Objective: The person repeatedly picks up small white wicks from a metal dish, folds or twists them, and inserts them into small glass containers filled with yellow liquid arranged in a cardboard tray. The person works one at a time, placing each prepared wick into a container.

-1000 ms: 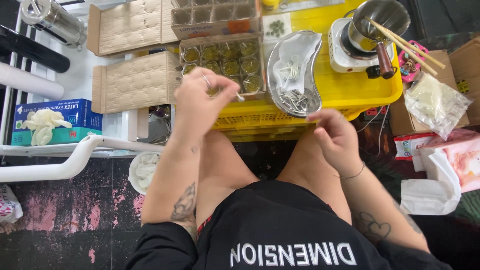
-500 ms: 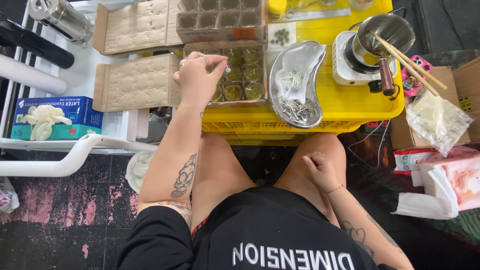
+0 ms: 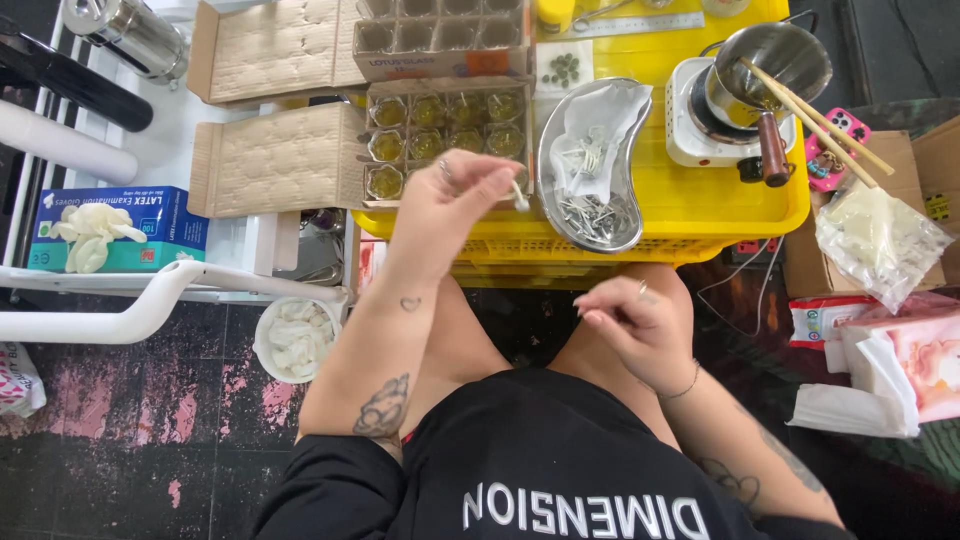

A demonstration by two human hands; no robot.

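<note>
My left hand [image 3: 455, 205] hovers over the front of a yellow tray [image 3: 700, 205]. Its fingertips pinch a small white wick piece [image 3: 520, 197]. That piece sits between a cardboard box of small glass cups [image 3: 440, 140] filled with yellow-green wax and a kidney-shaped metal dish [image 3: 592, 165] holding metal wick tabs and white paper. My right hand [image 3: 640, 330] floats above my right thigh with its fingers loosely curled and nothing visible in them.
A small pot with chopsticks [image 3: 765, 60] stands on a white hotplate [image 3: 700, 130] at the tray's right. A blue glove box [image 3: 110, 230] and a white rail [image 3: 170, 300] are at left. A bowl of white scraps [image 3: 295, 338] is on the floor, with plastic bags and tissue packs [image 3: 885, 350] at right.
My left hand has moved right from over the glass cups toward the metal dish, with the white piece now showing at its fingertips. My right hand has risen off my thigh.
</note>
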